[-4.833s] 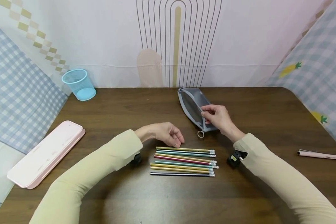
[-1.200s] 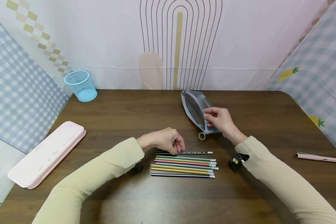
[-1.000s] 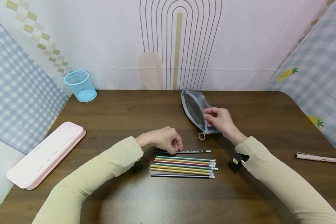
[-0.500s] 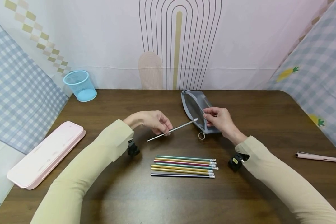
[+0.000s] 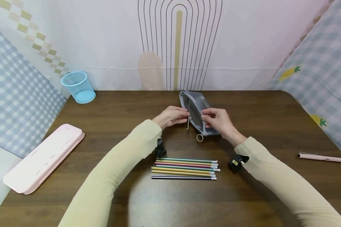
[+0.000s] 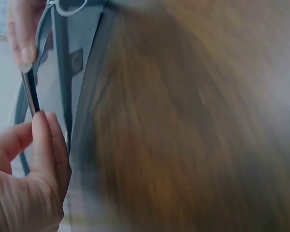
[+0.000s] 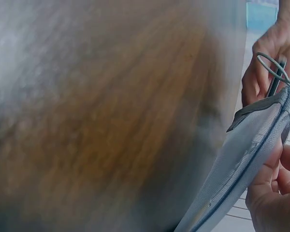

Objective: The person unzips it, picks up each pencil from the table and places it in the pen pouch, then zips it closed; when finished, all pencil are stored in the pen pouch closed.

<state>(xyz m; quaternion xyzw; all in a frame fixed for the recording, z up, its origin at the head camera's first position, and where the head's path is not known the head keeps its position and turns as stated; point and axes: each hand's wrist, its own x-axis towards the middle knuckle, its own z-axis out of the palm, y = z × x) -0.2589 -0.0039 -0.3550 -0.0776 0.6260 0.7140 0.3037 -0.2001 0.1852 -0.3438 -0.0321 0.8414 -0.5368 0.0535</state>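
My left hand (image 5: 174,116) pinches a dark pencil (image 5: 188,121) at the mouth of a grey zip pouch (image 5: 200,101). The pencil stands steeply in the head view, its far end inside the opening and its near end sticking out below my fingers. With thumb and fingers my right hand (image 5: 218,121) grips the pouch's right edge, and the mouth gapes toward the left. A ring (image 5: 200,137) hangs at the pouch's near corner. In the left wrist view the pencil (image 6: 31,92) shows between my fingertips, its eraser end upward.
Several pencils (image 5: 184,171) in gold, green, red and dark blue lie side by side nearer me, erasers to the right. A pink case (image 5: 45,157) lies at the left, a blue mesh cup (image 5: 79,88) behind it. A pink pen (image 5: 322,157) is at the far right.
My left hand lifted a dark pencil from the row, carried it up and right, and turned it into the pouch mouth. A gold one has also left the row. My right hand kept its grip.
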